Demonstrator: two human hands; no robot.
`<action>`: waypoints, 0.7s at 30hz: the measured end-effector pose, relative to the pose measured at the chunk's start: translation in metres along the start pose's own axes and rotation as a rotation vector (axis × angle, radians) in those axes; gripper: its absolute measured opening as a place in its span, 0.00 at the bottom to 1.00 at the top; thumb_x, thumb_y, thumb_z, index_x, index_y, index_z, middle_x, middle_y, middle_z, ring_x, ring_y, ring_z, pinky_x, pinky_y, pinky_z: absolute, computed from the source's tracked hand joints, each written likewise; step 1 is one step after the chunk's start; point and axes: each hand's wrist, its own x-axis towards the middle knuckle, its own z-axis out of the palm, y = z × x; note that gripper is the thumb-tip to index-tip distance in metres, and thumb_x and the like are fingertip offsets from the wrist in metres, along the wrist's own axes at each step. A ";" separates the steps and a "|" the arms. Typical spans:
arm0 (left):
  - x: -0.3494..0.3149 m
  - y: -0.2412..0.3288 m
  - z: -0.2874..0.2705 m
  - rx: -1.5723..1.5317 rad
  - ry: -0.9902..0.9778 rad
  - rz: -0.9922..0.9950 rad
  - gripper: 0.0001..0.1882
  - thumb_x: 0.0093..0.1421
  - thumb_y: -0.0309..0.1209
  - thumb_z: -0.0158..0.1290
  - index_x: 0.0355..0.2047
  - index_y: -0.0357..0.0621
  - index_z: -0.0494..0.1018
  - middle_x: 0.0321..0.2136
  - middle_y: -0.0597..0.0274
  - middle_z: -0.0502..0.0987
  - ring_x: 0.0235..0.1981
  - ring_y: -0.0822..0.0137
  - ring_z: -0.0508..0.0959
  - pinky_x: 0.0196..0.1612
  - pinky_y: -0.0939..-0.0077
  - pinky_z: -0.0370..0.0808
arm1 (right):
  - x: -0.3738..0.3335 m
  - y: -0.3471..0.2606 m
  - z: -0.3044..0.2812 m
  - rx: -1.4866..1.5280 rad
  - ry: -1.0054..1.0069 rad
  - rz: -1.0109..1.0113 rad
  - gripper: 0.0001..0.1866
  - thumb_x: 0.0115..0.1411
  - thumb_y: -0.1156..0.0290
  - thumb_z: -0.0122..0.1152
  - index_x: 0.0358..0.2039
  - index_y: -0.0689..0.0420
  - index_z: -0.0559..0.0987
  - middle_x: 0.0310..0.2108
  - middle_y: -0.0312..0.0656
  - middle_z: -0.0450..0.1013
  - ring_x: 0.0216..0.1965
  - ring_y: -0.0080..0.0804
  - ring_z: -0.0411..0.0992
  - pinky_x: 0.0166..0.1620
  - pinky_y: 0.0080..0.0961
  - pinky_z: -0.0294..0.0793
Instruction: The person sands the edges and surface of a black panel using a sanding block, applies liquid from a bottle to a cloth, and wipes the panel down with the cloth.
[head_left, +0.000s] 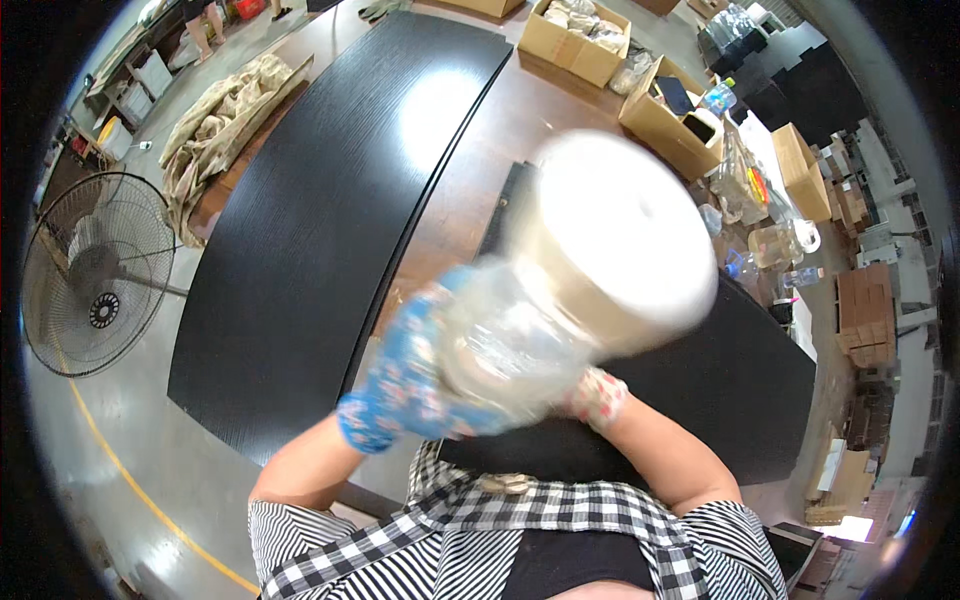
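A brown table (455, 225) is carrying a long black panel (310, 200) on its left, while another black panel (730, 390) is lying on its right, partly hidden. Toward the far right side, an open carton (560, 52) and a second carton (658, 130) are standing near each other.

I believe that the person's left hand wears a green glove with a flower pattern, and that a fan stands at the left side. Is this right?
Not quite: the head view shows the left hand in a blue flowered glove, not green. The fan does stand at the left.
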 end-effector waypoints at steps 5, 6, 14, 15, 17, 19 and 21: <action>0.011 0.046 -0.058 0.262 -0.022 0.101 0.35 0.51 0.33 0.64 0.56 0.38 0.60 0.49 0.51 0.72 0.50 0.61 0.73 0.51 0.65 0.74 | -0.051 -0.013 -0.094 -0.512 0.135 0.146 0.23 0.54 0.75 0.55 0.52 0.59 0.73 0.52 0.49 0.69 0.55 0.48 0.65 0.60 0.41 0.60; 0.011 0.048 -0.056 0.235 0.091 0.114 0.36 0.47 0.33 0.67 0.54 0.38 0.63 0.46 0.52 0.74 0.48 0.62 0.75 0.50 0.66 0.75 | -0.056 -0.009 -0.121 -0.817 0.225 -0.030 0.22 0.54 0.77 0.53 0.52 0.61 0.73 0.53 0.49 0.68 0.55 0.49 0.64 0.59 0.39 0.62; 0.000 0.043 -0.045 0.231 0.305 0.079 0.38 0.41 0.37 0.71 0.50 0.37 0.67 0.41 0.54 0.77 0.42 0.64 0.78 0.47 0.67 0.76 | 0.012 -0.056 0.013 -0.675 -0.242 -0.514 0.18 0.54 0.70 0.52 0.46 0.51 0.75 0.54 0.41 0.67 0.54 0.45 0.66 0.59 0.46 0.63; -0.008 0.038 -0.051 0.223 0.304 0.127 0.38 0.41 0.37 0.71 0.50 0.37 0.67 0.41 0.54 0.77 0.43 0.64 0.78 0.47 0.67 0.76 | 0.008 -0.064 0.011 -0.671 -0.337 -0.520 0.18 0.54 0.70 0.52 0.47 0.50 0.75 0.55 0.40 0.67 0.55 0.44 0.66 0.59 0.46 0.63; -0.020 0.034 -0.060 0.221 0.315 0.169 0.39 0.41 0.38 0.71 0.50 0.37 0.67 0.42 0.54 0.77 0.43 0.63 0.78 0.47 0.68 0.76 | -0.008 -0.058 -0.009 -0.726 -0.363 -0.446 0.18 0.55 0.70 0.52 0.47 0.49 0.75 0.55 0.39 0.68 0.54 0.43 0.67 0.59 0.47 0.63; -0.032 0.041 -0.062 0.443 0.319 0.103 0.39 0.43 0.40 0.70 0.51 0.37 0.66 0.42 0.54 0.77 0.44 0.63 0.77 0.47 0.68 0.76 | -0.023 -0.039 -0.044 -1.030 -0.212 -0.346 0.17 0.56 0.71 0.53 0.47 0.50 0.75 0.53 0.40 0.69 0.51 0.41 0.70 0.56 0.46 0.66; -0.033 0.040 -0.053 0.407 0.360 0.081 0.37 0.43 0.38 0.69 0.50 0.36 0.67 0.43 0.56 0.76 0.44 0.65 0.77 0.48 0.69 0.75 | -0.022 -0.007 -0.116 -1.218 0.114 -0.241 0.17 0.56 0.71 0.54 0.47 0.54 0.75 0.49 0.45 0.71 0.46 0.41 0.72 0.52 0.43 0.69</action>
